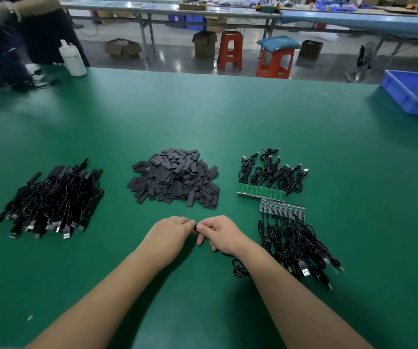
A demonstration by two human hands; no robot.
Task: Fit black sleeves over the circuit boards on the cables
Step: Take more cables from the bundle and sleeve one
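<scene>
Hands [196, 229] pinch one small black piece; sleeve pile [175, 178] beyond, cables [293, 240] beside.

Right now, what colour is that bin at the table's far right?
Blue bin, clearest in the head view.

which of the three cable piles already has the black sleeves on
The left pile: its cable ends are covered in black sleeves. Both right-hand groups, far and near, still show bare green circuit boards.
</scene>
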